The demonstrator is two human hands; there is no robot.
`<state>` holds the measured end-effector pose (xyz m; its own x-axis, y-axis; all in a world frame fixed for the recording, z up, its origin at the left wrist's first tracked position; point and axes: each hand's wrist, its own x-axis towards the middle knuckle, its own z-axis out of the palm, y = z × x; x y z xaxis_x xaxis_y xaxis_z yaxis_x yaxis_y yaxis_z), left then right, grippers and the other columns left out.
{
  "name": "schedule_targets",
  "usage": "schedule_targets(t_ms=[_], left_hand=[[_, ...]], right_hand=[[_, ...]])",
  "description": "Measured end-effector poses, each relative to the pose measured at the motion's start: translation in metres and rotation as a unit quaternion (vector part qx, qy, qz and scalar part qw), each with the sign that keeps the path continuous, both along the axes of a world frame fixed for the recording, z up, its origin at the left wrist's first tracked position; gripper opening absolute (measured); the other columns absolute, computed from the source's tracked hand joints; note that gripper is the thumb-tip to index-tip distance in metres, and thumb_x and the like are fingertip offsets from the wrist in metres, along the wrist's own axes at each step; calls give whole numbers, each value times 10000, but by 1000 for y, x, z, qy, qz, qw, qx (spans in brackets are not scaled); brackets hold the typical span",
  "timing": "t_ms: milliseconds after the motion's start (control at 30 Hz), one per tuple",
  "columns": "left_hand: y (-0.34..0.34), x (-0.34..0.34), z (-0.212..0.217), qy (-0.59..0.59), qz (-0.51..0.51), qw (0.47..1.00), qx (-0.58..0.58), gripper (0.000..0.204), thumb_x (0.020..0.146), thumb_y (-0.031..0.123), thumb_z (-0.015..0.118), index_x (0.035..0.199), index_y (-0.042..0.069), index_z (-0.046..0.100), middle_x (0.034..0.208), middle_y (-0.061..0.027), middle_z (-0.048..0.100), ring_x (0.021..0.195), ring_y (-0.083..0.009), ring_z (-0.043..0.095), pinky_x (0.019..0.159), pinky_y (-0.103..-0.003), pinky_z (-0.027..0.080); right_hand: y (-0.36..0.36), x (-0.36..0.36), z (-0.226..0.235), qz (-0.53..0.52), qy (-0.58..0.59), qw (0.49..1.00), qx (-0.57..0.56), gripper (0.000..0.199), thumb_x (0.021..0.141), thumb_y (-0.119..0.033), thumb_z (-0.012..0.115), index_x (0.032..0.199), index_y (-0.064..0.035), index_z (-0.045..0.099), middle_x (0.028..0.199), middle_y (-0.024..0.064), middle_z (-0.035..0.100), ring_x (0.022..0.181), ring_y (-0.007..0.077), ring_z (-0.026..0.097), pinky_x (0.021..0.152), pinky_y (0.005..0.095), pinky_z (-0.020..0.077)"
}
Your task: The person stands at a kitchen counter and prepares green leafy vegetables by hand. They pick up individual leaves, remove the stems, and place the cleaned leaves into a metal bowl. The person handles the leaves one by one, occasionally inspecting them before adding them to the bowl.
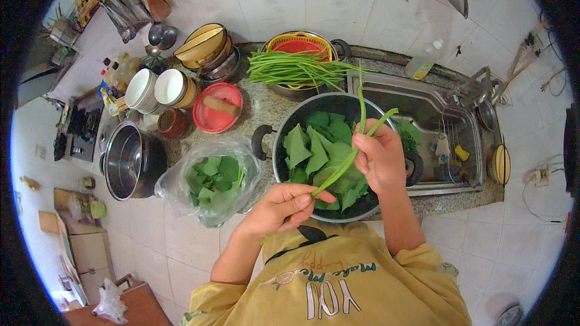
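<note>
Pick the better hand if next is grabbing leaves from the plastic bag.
Left, probably. The left hand is close beside the plastic bag; the right hand is farther off, over the right of the pot. Both hold green stalks, though.

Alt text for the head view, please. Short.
A person's left hand and right hand hold a green stem above a dark pot of green leaves. Left of the pot sits a clear plastic bag of leaves; behind it, long green stalks lie across a yellow basket.
</note>
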<state>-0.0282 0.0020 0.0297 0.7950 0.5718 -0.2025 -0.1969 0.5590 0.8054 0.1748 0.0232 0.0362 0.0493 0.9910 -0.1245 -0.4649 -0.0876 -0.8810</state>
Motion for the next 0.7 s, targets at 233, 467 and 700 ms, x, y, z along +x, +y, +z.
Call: schedule_targets(t_ms=[233,467,700], left_hand=[[-4,1,-4,17,9,1000,-3,343,897,231,423,1045,-61,526,462,37,347,349,-30,264,348,-187,184],[-5,4,-14,34,8,999,12,334,895,232,423,1018,-55,539,449,42,341,340,-33,259,339,-190,179],[-5,-1,-29,46,16,998,39,331,902,252,409,996,-34,547,465,38,345,371,-37,289,379,-183,211]], right_hand=[[-3,2,5,-57,-53,997,22,128,817,-148,540,738,-48,552,564,-6,501,407,60,433,351,184,307],[-3,3,9,-64,-133,985,90,175,799,-103,530,944,-19,581,767,34,589,598,69,515,496,188,401],[-5,3,15,-21,-53,993,107,333,747,-49,538,1067,30,495,813,55,543,703,123,511,527,213,376]])
